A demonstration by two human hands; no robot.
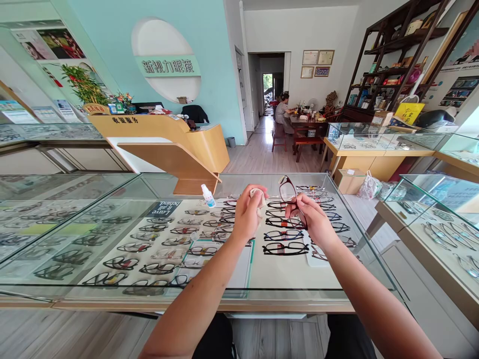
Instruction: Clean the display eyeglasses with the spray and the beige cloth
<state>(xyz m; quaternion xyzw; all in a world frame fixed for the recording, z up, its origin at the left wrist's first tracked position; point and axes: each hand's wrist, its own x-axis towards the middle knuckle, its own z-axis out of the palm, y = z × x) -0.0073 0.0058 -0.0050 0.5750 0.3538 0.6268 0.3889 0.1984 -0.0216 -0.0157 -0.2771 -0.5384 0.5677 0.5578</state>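
Note:
My right hand (313,217) is closed on a pair of dark red glasses (289,191), held up above the glass display case (112,294). My left hand (247,212) is closed on a small white cloth (259,195), right beside the frame's left lens. A small white spray bottle with a blue label (208,195) stands on the case top, to the left of my left hand. Rows of glasses (284,248) lie on trays inside the case under both hands.
More glass cases run along the left (45,199) and right (441,209). A wooden reception desk (175,144) stands behind the case. A person sits at a table (307,122) in the far room. A cardboard box (350,180) and a bag sit on the floor.

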